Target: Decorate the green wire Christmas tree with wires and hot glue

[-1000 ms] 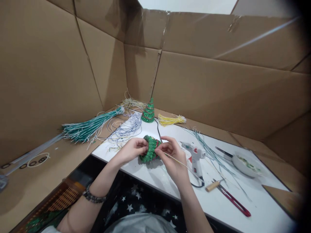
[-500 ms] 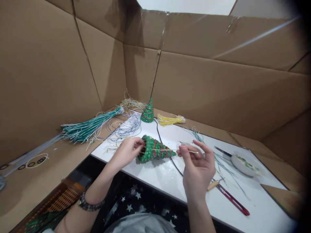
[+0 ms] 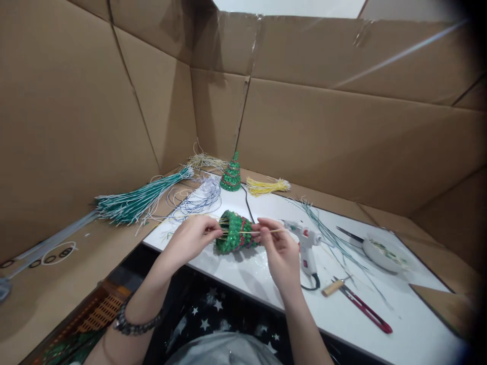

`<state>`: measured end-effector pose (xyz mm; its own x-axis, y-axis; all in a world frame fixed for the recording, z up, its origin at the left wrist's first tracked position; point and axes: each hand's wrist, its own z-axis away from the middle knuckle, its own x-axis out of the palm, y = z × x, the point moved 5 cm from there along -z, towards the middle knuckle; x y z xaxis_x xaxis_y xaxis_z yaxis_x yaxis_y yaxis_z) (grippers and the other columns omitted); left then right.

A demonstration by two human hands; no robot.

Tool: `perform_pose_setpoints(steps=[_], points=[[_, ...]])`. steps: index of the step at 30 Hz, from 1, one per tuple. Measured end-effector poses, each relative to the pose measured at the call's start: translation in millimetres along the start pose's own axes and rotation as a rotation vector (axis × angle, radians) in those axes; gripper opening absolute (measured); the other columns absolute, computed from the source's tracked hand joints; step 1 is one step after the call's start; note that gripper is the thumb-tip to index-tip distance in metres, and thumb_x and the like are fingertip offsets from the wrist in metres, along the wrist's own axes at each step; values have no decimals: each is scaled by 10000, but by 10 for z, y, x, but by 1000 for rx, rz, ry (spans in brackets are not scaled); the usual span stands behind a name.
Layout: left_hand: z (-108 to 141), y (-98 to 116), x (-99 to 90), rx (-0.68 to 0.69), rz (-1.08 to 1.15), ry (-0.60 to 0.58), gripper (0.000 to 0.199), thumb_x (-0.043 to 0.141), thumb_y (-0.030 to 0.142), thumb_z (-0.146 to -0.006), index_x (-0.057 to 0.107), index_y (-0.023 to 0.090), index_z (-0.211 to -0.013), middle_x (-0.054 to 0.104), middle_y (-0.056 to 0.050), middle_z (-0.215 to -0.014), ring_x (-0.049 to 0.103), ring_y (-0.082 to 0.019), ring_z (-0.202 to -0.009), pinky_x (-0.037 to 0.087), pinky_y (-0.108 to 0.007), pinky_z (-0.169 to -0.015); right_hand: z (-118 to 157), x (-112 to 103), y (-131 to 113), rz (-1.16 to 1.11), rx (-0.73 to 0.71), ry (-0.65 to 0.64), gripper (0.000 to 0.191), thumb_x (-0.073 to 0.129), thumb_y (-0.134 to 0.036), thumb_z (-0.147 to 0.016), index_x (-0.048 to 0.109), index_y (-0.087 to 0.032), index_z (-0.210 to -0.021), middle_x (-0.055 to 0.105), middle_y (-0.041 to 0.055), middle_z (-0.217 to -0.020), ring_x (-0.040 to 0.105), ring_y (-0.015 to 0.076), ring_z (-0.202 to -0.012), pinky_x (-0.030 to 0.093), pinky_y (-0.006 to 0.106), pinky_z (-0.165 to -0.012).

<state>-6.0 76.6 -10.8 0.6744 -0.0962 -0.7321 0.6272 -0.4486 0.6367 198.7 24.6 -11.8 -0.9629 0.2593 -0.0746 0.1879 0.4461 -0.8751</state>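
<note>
A small green Christmas tree with red trim (image 3: 232, 243) lies on its side on the white table, its hollow base facing left. At that opening my left hand (image 3: 194, 235) is closed, its fingertips pinching thin pale wires (image 3: 223, 232) that run into the base. My right hand (image 3: 280, 256) pinches a thin yellowish wire (image 3: 244, 232) that crosses the tree's side, and covers the tree's tip. Behind, a second green tree (image 3: 231, 175) stands upright.
A glue gun (image 3: 309, 248), a wooden-handled tool (image 3: 333, 288), red-handled scissors (image 3: 367, 309) and a bowl (image 3: 384, 256) lie to the right. Bundles of green wire (image 3: 144, 197), bluish-white wire (image 3: 200, 200) and yellow wire (image 3: 266, 186) rest further back. Cardboard walls (image 3: 342, 132) surround the table.
My right hand has moved left along the tree, over its tip, uncovering the glue gun. My left hand has drawn slightly left out of the base, with wires showing at its fingertips.
</note>
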Motion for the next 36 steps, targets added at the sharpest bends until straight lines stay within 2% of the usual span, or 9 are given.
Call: perform_pose_setpoints(steps=[5, 8, 11, 16, 20, 24, 28, 33, 36], points=[[-17, -28, 52, -31, 79, -42, 212, 584, 304, -843, 711, 190, -716, 676, -22, -655, 583, -178, -641, 342, -259, -598, 3, -142, -51, 59, -36, 100, 367, 470, -463, -980, 699, -181, -927, 672, 22, -689, 624, 149, -628, 503, 270, -575], [-20, -10, 103, -52, 141, -77, 205, 536, 282, -861, 676, 186, -746, 665, -12, -664, 580, -167, -622, 346, -249, -579, 3, -80, -77, 105, -53, 28, 359, 461, -442, -987, 707, -187, -922, 668, 16, -697, 618, 147, -621, 498, 271, -574], [-23, 72, 139, 19, 176, -136, 183, 504, 241, -866, 670, 189, -808, 686, -20, -764, 605, -175, -709, 374, -248, -630, 12, 2, -110, 145, -99, -11, 333, 448, -401, -999, 712, -200, -964, 675, 18, -736, 627, 144, -637, 510, 277, -600], [-47, 91, 112, 24, 140, -108, 226, 489, 255, -877, 622, 187, -708, 648, -11, -689, 579, -165, -674, 369, -249, -627, 40, 19, -151, 164, -205, 76, 285, 471, -362, -994, 714, -217, -1028, 677, 48, -892, 621, 142, -666, 507, 292, -615], [-54, 30, 136, -17, 127, -98, 242, 470, 242, -872, 582, 191, -664, 624, -2, -625, 571, -158, -605, 358, -251, -594, 53, -33, -126, 204, -182, 143, 232, 546, -363, -962, 727, -219, -975, 634, 16, -750, 574, 134, -623, 452, 277, -583], [-40, -29, 125, -49, 97, -77, 251, 437, 237, -882, 578, 190, -680, 607, -10, -616, 556, -170, -595, 329, -262, -578, 17, 65, -46, 69, -37, -101, 260, 545, -384, -954, 733, -210, -996, 583, -13, -630, 547, 125, -556, 441, 256, -532], [-34, -2, 62, -25, 85, -62, 251, 432, 259, -904, 612, 187, -745, 636, -18, -718, 569, -181, -701, 346, -266, -635, -35, 196, -11, 21, 11, -288, 251, 561, -366, -936, 750, -203, -968, 641, 17, -718, 598, 131, -618, 492, 259, -591], [-74, 76, 109, 45, 217, -110, 195, 494, 251, -873, 625, 179, -748, 620, -5, -752, 547, -168, -729, 354, -254, -645, -61, 238, 23, -25, 81, -277, 235, 632, -386, -881, 749, -203, -973, 686, 31, -748, 632, 147, -645, 532, 274, -623], [-84, 83, 127, 53, 225, -105, 184, 502, 235, -865, 626, 175, -744, 622, -2, -750, 544, -165, -735, 352, -258, -665, -54, 172, 7, -48, 98, -181, 271, 634, -425, -875, 734, -195, -980, 690, 29, -712, 628, 149, -611, 530, 270, -577]])
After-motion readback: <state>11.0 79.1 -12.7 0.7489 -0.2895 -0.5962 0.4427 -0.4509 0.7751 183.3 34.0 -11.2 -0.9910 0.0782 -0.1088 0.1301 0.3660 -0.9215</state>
